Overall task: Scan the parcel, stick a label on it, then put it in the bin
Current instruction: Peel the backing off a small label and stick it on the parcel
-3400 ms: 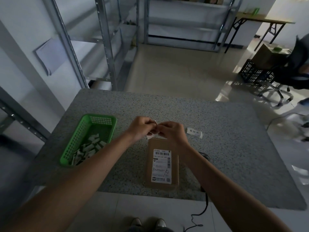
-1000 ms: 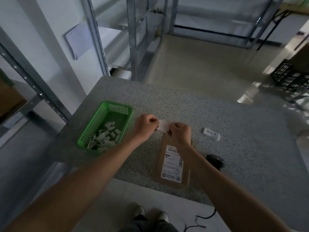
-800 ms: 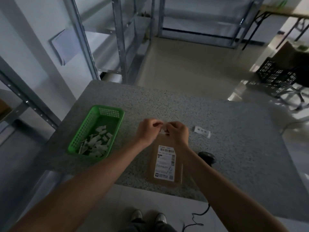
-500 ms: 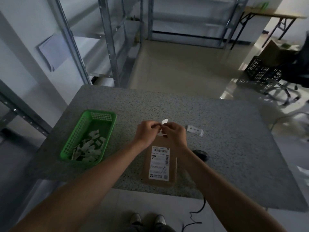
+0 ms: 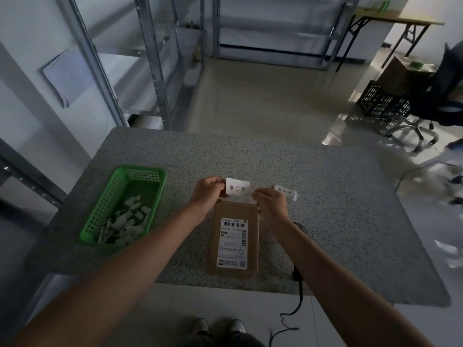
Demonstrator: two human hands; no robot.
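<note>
Left grip: left hand [image 5: 209, 194] pinching the left edge of the label [image 5: 238, 187].
Right grip: right hand [image 5: 271, 202] pinching the label's right edge.
Label: white, printed side up, held above the parcel's far end.
Parcel [image 5: 234, 240]: brown, flat on the table [image 5: 325, 196], shipping sticker up.
Green basket [image 5: 120, 206]: left of the parcel, holding paper scraps.
Spare label [image 5: 285, 191]: on the table, just right of the right hand.

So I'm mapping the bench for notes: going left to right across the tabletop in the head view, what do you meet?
Green basket → left hand → white label → right hand → spare label strip.
</note>
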